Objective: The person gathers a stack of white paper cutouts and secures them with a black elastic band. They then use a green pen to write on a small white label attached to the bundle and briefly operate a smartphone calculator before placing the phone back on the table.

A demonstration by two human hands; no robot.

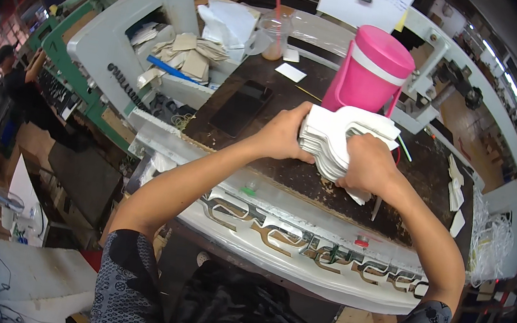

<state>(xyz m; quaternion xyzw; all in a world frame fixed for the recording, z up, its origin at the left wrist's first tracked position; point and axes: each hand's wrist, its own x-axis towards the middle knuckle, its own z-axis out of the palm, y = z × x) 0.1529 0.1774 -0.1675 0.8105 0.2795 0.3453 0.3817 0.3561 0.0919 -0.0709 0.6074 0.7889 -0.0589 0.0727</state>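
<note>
One stack of white cut sheets, count unreadable, held above the dark worktable at centre; its right end is hidden. Left hand is closed on the stack's left edge; right hand is curled over its near right side. One pink lidded jug just beyond, one black phone to the left, one clear cup farther off, white paper sign at far edge, partly cut off.
</note>
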